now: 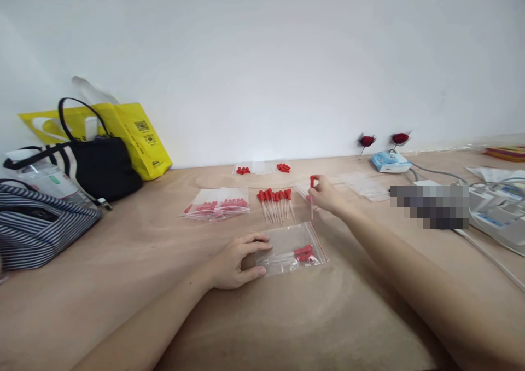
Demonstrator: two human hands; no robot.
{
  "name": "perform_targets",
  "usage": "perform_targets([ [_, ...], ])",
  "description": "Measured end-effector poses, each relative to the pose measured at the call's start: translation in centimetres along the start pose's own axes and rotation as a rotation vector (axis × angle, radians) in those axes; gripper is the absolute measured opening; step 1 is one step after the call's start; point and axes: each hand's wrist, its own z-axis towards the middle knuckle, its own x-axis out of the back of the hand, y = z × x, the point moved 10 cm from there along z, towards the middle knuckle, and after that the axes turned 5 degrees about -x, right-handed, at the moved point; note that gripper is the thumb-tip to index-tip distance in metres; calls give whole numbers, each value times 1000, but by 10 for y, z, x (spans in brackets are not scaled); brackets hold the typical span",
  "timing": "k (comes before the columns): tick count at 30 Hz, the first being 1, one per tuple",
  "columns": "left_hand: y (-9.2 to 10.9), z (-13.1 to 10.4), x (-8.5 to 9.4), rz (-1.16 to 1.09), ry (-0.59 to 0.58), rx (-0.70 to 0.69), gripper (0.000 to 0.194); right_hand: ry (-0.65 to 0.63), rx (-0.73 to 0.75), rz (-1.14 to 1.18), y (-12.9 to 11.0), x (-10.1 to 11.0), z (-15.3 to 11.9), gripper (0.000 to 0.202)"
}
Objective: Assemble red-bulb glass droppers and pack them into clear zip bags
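A clear zip bag [283, 239] lies flat in front of me, with a few red-topped droppers [304, 252] inside. My left hand [241, 259] rests at its left edge, fingers apart. Beyond the bag's right side, my right hand [323, 193] pinches a red-topped dropper [312, 207] that hangs tip down. A row of several red-topped droppers [275, 197] lies just left of it. Farther left are stacked filled bags [217, 204]. At the wall lie two small bags holding red pieces [243, 170] [283, 167].
Flat clear bags [365, 185] lie beyond my right forearm. A blue and white packet [391, 162], two red flowers [367, 140], cables and a power strip [500, 212] are on the right. A yellow bag [143, 141], a black bag [102, 166] and a striped bag [41, 229] stand left.
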Motion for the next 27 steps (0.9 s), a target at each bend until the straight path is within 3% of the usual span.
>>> perform_targets([
  [1,0,0,0,2,-3,4,42,-14,-1,63,8,6,-5,36],
  [3,-1,0,-1,4,-6,12,43,-86,-47,399,31,10,-15,37],
  [5,-1,0,-2,8,-6,16,43,-47,-91,605,57,14,-25,41],
  [9,0,1,-3,19,-8,7,43,25,-117,766,86,8,-41,46],
  [13,-2,1,-3,35,-13,15,42,16,-164,913,85,-2,-52,46],
  [21,-1,2,-1,62,8,4,57,-80,-152,1072,60,-21,-73,46],
  [27,0,-1,-1,64,5,12,56,83,-141,1085,75,4,-66,43],
])
